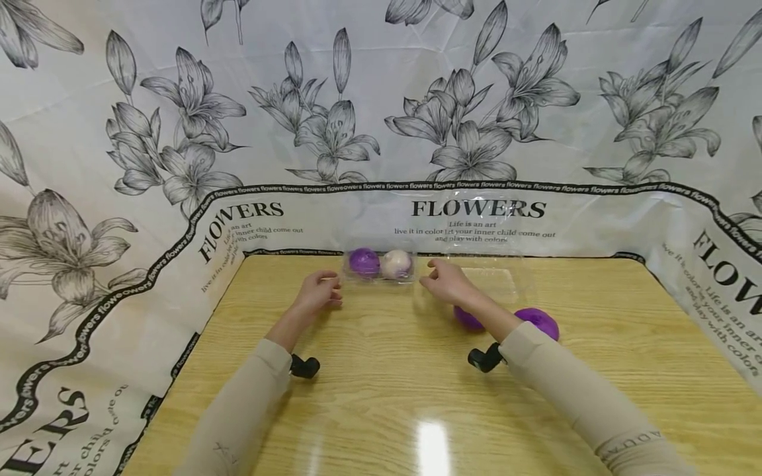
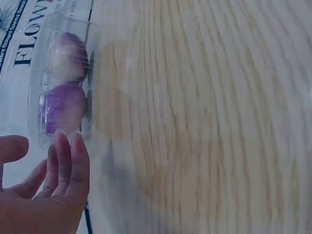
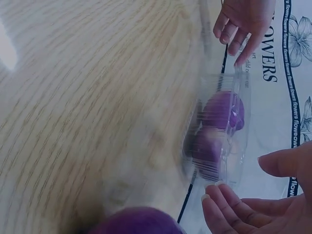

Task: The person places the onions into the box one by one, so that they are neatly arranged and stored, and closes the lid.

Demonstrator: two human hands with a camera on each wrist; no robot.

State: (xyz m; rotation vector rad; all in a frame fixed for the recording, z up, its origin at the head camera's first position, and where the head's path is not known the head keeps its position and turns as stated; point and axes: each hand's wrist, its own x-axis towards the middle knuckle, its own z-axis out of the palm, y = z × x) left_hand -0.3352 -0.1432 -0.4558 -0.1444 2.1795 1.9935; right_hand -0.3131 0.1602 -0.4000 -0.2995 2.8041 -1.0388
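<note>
Between the two hands we find a clear plastic box (image 1: 378,278) on the worktop (image 1: 381,370), close against the printed cloth (image 1: 357,228). Its long axis runs sideways, from the left hand (image 1: 320,291) toward the right hand (image 1: 448,281), one short end facing each. Inside, two rounded pieces lie in a row along that axis: a purple piece (image 1: 364,262) nearer the left hand and a pale piece (image 1: 396,264), flushed with purple, nearer the right.

Both hands are free of any hold. We see the left hand's fingers loosely bent just beside the box's near end; whether a fingertip touches the plastic we cannot tell. The right hand, thumb and fingers apart, hovers near the opposite end.

To the right of the right hand is a second clear container (image 1: 518,271), its see-through lid raised. Nearer us than that container, about the right forearm, we see two more rounded purple things: one partly hidden by the forearm (image 1: 467,318), the other (image 1: 538,322) just beyond the right cuff.

Ahead of the hands, the cloth reads "FLOWERS", with "Life is an art", "live it in color let your inner child come out" and "and play with colors" beneath; its black band repeats "flowers". The right sleeve (image 1: 571,390) carries dark lettering that we cannot fully read.
</note>
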